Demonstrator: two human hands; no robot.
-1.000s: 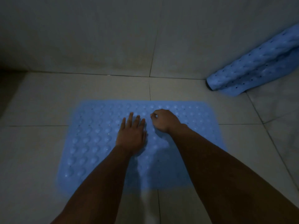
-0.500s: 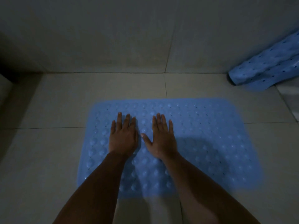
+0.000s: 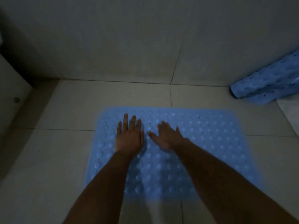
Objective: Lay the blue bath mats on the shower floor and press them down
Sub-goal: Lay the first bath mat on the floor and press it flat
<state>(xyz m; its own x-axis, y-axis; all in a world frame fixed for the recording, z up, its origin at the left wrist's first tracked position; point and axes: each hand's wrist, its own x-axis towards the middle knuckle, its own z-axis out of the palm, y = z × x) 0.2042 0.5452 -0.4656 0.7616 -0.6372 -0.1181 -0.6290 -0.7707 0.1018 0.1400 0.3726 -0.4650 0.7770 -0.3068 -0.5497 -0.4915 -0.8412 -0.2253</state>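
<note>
A blue bath mat [image 3: 210, 143] with rows of round bumps and small holes lies flat on the tiled shower floor [image 3: 64, 159]. My left hand [image 3: 129, 136] rests palm down on the mat's left part, fingers straight and close together. Just to its right, my right hand [image 3: 166, 136] also lies flat on the mat with fingers spread and thumb pointing left. A second blue mat [image 3: 267, 84], loosely rolled, leans in the far right corner against the wall.
A tiled wall [image 3: 145, 46] rises just behind the mat. At the far left a dark recess and a pale vertical surface [image 3: 13, 81] border the floor. Bare floor tiles surround the flat mat on all sides.
My right hand went from a curled fist to flat, spread fingers on the mat. The view has shifted left, so the rolled mat sits nearer the right edge.
</note>
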